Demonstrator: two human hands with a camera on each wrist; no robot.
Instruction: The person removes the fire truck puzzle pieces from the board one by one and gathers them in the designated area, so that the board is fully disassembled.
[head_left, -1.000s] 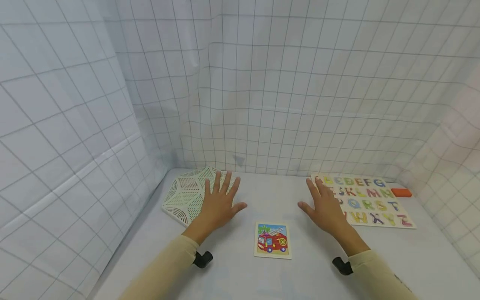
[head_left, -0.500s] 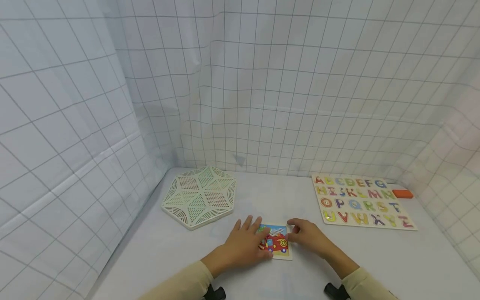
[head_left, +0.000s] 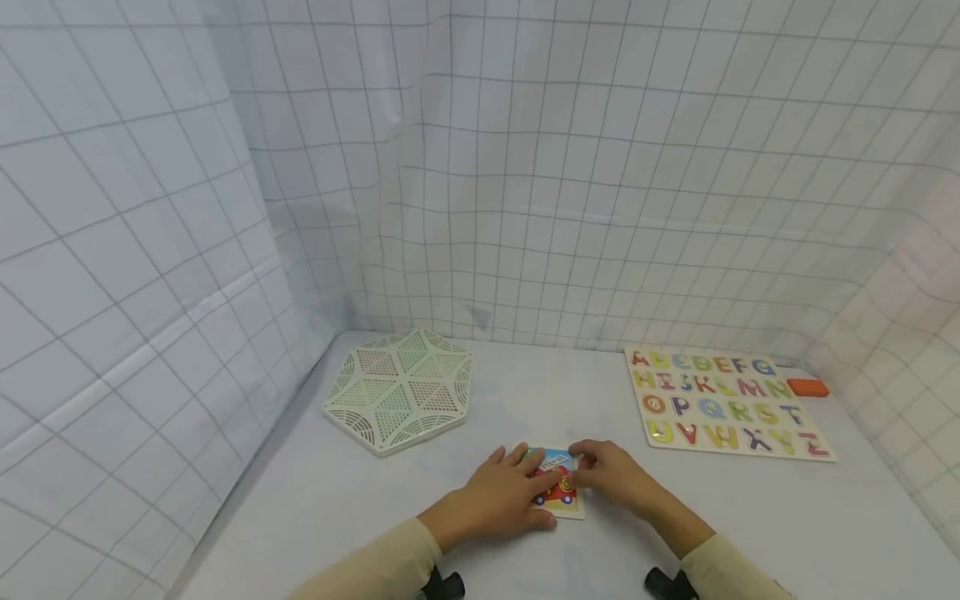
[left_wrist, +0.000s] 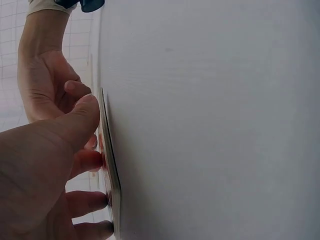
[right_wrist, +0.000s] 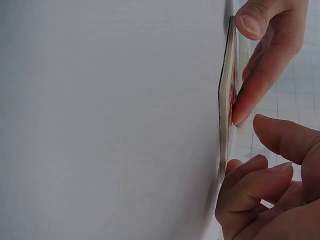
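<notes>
A small square picture board (head_left: 567, 497) with a red fire engine on it lies flat on the white table. My left hand (head_left: 504, 497) rests over its left half, fingers extended across the picture and covering part of it. In the left wrist view, the thumb is at the near edge of the board (left_wrist: 111, 160), and other fingertips touch its face. At the right side is my right hand (head_left: 617, 477), with bent fingertips right at the edge. The right wrist view shows a gap between that hand's thumb and its fingers, beside the board (right_wrist: 226, 100).
A white hexagonal board (head_left: 401, 392) with pink and green perforated patterns lies at the back left. An alphabet puzzle board (head_left: 720, 404) with colourful letters is at the back right, an orange block (head_left: 807, 387) beside it. Grid-patterned white curtains (head_left: 525, 167) enclose the table.
Both hands came down from spread beside the board to the picture board. Since half a second ago, the left hand has slid slightly right over the picture; the right hand has barely moved.
</notes>
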